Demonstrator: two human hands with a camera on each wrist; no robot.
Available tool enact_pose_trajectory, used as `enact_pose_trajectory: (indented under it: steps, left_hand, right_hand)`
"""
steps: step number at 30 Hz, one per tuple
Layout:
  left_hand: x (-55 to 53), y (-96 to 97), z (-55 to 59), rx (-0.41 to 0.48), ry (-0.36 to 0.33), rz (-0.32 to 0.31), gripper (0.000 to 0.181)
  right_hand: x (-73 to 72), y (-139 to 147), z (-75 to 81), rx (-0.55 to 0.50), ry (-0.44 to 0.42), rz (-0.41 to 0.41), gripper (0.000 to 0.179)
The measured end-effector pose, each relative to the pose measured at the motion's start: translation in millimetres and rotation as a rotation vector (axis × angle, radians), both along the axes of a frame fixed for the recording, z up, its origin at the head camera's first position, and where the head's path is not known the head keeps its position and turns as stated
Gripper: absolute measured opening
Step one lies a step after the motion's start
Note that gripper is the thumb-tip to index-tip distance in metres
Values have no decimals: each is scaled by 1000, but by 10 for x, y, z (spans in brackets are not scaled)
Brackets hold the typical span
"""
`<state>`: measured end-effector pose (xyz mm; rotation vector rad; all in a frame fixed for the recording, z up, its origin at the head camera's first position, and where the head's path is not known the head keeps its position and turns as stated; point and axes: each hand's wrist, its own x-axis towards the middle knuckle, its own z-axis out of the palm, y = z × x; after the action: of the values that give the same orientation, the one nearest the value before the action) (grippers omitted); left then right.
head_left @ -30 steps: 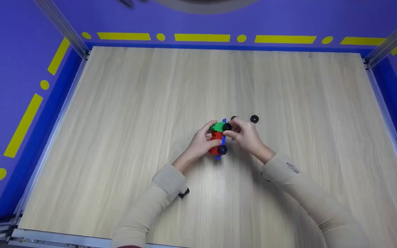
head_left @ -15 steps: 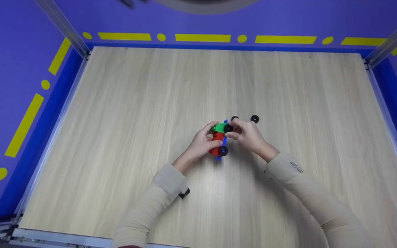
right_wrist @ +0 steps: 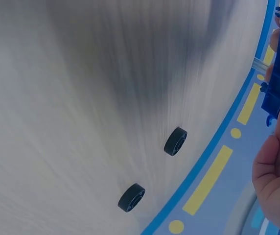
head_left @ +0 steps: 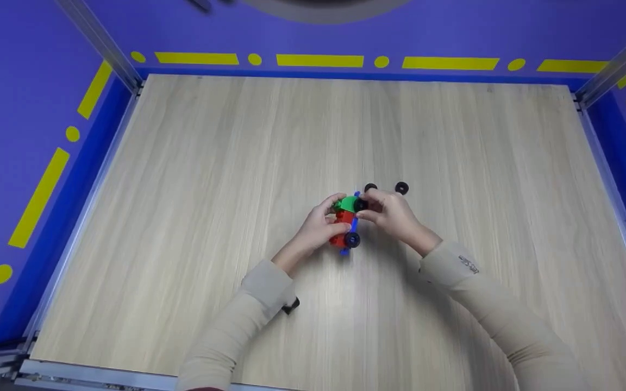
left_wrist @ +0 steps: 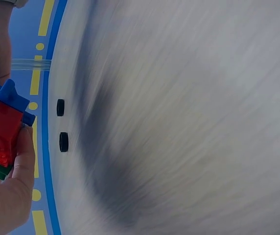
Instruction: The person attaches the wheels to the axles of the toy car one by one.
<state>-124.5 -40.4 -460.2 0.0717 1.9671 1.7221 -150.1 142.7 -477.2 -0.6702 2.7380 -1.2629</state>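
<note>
Red, green and blue, the toy car (head_left: 346, 218) is over the middle of the counter (head_left: 210, 179), and the left grip (head_left: 313, 228) holds it from the left. The right grip (head_left: 395, 214) pinches a black wheel (head_left: 360, 205) at the car's far end, while another wheel (head_left: 352, 240) sits on the same right side at the near end. Two loose wheels (head_left: 401, 188) lie on the counter just past the right grip, and a black piece (head_left: 291, 307) pokes out by the left sleeve (head_left: 267, 282).

Wide head view from above
</note>
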Motion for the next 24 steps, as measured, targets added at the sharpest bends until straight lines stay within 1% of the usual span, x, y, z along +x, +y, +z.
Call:
enact_pose_trajectory:
  steps: [4,7,9,13,17,19,22,23,24]
  left_hand:
    - [-43,0,-137,17,-6,1,64]
    - [-76,2,-252,13,-3,3,65]
    - [-78,2,-279,5,11,3,64]
    - [-75,1,-297,-7,40,-1,63]
    - [-70,-2,-297,-6,35,-15,63]
    - [-68,-5,-297,-8,30,-27,63]
    - [-66,-11,-284,-9,24,-38,63]
    - [-64,-13,-270,-10,22,-41,63]
    - [-54,-14,-231,-13,24,-44,63]
  right_hand:
    - [6,0,-7,12,21,-4,29]
    - [14,-3,-4,20,24,-4,28]
    - [18,-3,-2,20,28,-1,28]
    - [24,-1,-7,15,53,9,26]
    - [33,4,-18,6,102,32,27]
    - [40,6,-25,8,111,41,28]
    - [45,6,-35,9,91,41,27]
    - [46,6,-39,10,74,37,27]
    - [47,7,-43,11,55,32,27]
